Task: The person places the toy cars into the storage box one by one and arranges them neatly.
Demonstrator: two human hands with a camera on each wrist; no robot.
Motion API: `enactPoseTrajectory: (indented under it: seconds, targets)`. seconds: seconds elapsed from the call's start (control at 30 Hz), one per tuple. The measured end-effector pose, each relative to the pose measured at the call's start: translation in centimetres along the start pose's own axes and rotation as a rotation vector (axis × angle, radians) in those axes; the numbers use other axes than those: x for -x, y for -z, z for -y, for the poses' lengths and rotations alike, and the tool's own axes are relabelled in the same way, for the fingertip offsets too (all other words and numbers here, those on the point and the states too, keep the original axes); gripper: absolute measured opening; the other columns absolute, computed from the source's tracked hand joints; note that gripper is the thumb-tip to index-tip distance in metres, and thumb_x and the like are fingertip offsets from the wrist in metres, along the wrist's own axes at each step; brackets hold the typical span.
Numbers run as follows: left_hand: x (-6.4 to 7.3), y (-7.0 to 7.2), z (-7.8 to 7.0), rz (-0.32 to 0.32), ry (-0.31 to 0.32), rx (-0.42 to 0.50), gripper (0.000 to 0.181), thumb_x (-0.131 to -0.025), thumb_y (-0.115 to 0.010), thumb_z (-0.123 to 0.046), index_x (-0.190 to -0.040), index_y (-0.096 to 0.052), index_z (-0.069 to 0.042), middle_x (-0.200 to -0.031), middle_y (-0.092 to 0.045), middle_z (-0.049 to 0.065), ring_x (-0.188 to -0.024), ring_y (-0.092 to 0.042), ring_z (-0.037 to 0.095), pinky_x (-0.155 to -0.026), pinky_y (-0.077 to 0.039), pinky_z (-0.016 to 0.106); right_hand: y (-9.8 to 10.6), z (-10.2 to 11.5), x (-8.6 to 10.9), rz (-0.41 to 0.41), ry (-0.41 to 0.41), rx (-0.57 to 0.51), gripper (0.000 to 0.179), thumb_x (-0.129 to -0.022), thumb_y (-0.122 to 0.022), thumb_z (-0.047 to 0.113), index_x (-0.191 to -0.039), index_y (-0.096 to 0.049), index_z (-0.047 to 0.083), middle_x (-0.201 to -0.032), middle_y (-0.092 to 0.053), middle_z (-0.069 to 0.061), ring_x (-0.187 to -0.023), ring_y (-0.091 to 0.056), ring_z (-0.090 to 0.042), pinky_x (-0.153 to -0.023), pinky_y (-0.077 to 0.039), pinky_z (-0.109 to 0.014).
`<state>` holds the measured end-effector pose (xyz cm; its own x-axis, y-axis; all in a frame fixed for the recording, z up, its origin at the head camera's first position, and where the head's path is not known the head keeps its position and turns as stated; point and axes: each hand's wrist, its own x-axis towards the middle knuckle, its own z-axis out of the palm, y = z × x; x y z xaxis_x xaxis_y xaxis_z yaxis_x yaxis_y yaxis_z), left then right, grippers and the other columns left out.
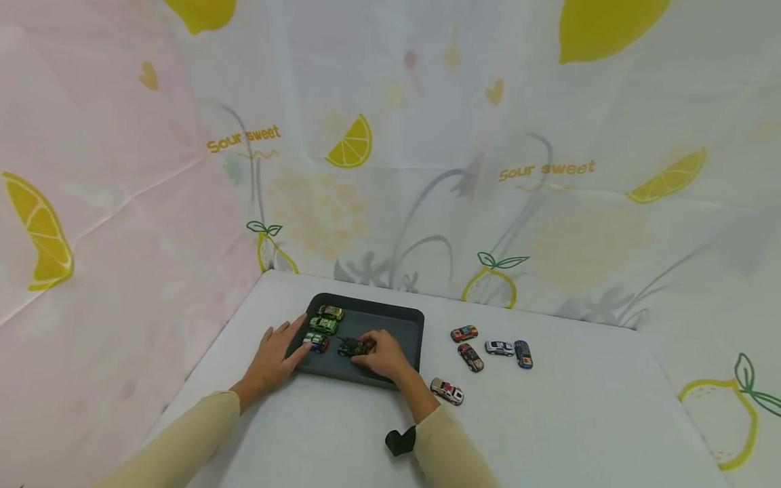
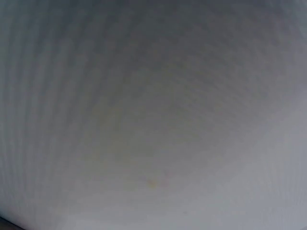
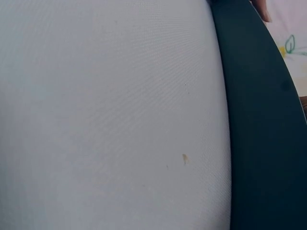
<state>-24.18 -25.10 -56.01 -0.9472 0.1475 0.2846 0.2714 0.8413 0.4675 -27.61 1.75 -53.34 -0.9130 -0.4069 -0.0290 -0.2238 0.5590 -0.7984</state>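
Observation:
In the head view my right hand (image 1: 386,354) pinches a dark toy tank (image 1: 350,348) with a thin barrel pointing left, low over or on the floor of a dark grey tray (image 1: 381,309). My left hand (image 1: 274,356) lies at the tray's left rim, fingers spread and fairly straight, its thumb close to a white, green and blue toy car (image 1: 317,341). Behind that car stand a green toy car (image 1: 323,325) and a red-and-green toy car (image 1: 331,312), forming a column along the left side. The left wrist view shows only a blurred pale surface.
Right of the tray, on the white table (image 1: 579,407), lie a red toy car (image 1: 464,333), a dark red one (image 1: 470,357), a white one (image 1: 499,348), a blue one (image 1: 523,354) and a white-and-red one (image 1: 447,391). A patterned cloth (image 1: 390,190) hangs behind.

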Motion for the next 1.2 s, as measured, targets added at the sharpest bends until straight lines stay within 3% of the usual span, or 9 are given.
enactPoseTrajectory:
  seconds: [0.57, 0.9, 1.07, 1.2]
  targets:
    - [-0.07, -0.10, 0.36, -0.022, -0.020, 0.009, 0.064, -0.100, -0.051, -0.038, -0.154, -0.033, -0.010, -0.149, -0.047, 0.022, -0.136, -0.039, 0.049, -0.110, -0.016, 0.071, 0.13, 0.21, -0.35, 0.023, 0.027, -0.001, 0.050, -0.084, -0.080, 0.022, -0.127, -0.061, 0.003, -0.106, -0.053, -0.008, -0.086, -0.052, -0.014, -0.077, -0.048, -0.032]
    - [-0.17, -0.36, 0.34, -0.037, -0.038, 0.015, 0.063, -0.100, -0.053, -0.036, -0.154, -0.035, -0.010, -0.148, -0.048, 0.023, -0.135, -0.041, 0.050, -0.110, -0.017, 0.071, 0.02, -0.10, -0.09, 0.014, 0.051, 0.016, 0.053, -0.089, -0.075, 0.031, -0.131, -0.058, 0.004, -0.110, -0.053, -0.008, -0.081, -0.051, -0.010, -0.075, -0.047, -0.030]
    - [-0.02, -0.35, 0.35, -0.024, -0.035, 0.020, 0.063, -0.100, -0.052, -0.038, -0.154, -0.034, -0.011, -0.149, -0.047, 0.023, -0.136, -0.040, 0.050, -0.110, -0.016, 0.071, 0.15, -0.20, 0.05, -0.062, 0.073, 0.027, 0.057, -0.095, -0.064, 0.041, -0.139, -0.052, 0.006, -0.117, -0.052, -0.012, -0.082, -0.053, -0.011, -0.073, -0.048, -0.029]
    - [-0.02, -0.36, 0.41, -0.029, -0.032, 0.017, 0.063, -0.100, -0.052, -0.039, -0.154, -0.035, -0.010, -0.148, -0.047, 0.023, -0.136, -0.040, 0.050, -0.109, -0.017, 0.071, 0.69, -0.37, 0.17, -0.147, 0.092, 0.099, 0.071, -0.096, -0.056, 0.052, -0.152, -0.036, 0.014, -0.137, -0.044, -0.016, -0.101, -0.059, -0.020, -0.081, -0.052, -0.038]
